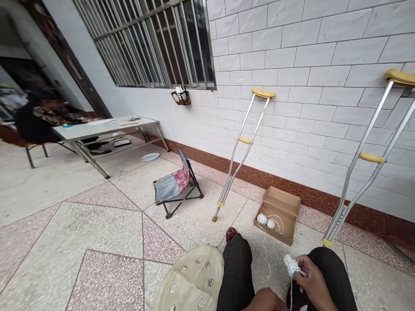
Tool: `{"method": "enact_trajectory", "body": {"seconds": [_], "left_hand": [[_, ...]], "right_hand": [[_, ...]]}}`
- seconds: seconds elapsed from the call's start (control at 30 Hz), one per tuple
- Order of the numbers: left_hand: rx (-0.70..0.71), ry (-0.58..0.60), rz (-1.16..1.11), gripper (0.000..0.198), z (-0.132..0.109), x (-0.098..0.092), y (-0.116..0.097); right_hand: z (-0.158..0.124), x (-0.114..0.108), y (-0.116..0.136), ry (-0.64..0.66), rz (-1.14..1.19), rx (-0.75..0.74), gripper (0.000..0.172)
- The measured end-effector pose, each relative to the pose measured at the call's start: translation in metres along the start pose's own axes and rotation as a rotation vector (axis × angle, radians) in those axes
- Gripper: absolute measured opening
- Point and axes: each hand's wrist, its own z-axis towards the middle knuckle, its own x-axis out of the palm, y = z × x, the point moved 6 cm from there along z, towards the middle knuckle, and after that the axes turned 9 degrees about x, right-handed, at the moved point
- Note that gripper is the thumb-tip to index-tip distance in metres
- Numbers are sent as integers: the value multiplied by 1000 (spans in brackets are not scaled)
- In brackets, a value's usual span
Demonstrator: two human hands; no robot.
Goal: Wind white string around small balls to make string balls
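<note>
In my right hand (310, 276), closed near my right knee, is a small bundle of white yarn (291, 265). A strand hangs from the bundle toward the bottom edge, close to my left hand (266, 300). That left hand looks curled, but the frame cuts off its fingertips, and I cannot make out what they hold. On the floor ahead is an open cardboard box (275, 235) with white yarn balls (266, 220) and loose strands inside. Another thin strand lies on the floor between the box and my legs.
Two crutches, one in the middle (244, 141) and one at right (371, 158), lean against the tiled wall. A plastic stool (191, 289) stands by my left leg. Farther off are a low folding chair (168, 186), a plate (150, 157) and a table (106, 128) with a person seated at it.
</note>
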Motion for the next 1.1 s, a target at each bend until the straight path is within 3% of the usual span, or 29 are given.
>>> {"method": "enact_trajectory", "body": {"seconds": [0.17,0.3,0.4,0.5,0.6,0.7,0.77,0.9,1.0,1.1], "left_hand": [[49,-164,304,22,4,-45,-11],[30,-160,103,28,9,-52,-4],[-52,-182,-217,36,11,-36,5],[-108,-159,-389,40,10,-9,5],[-130,-41,-395,41,6,11,-5],[-101,3,-245,38,3,2,-16],[-65,-43,-80,35,3,-20,-22],[-22,-115,157,34,9,-52,-21],[-16,-98,-2,35,14,-41,-15],[-64,-134,-249,37,14,-14,-5]], "right_hand": [[-32,42,-14,328,-125,69,26],[-65,50,1,527,32,114,30],[-67,31,23,448,184,94,32],[-50,3,40,238,239,43,29],[-29,-19,45,7,152,-38,23],[-20,-21,36,-100,-31,-138,22],[-25,-10,23,-34,-127,-187,25],[-55,19,-2,344,-98,-80,31],[-74,23,5,488,67,40,35],[-75,15,25,427,229,35,32]]}}
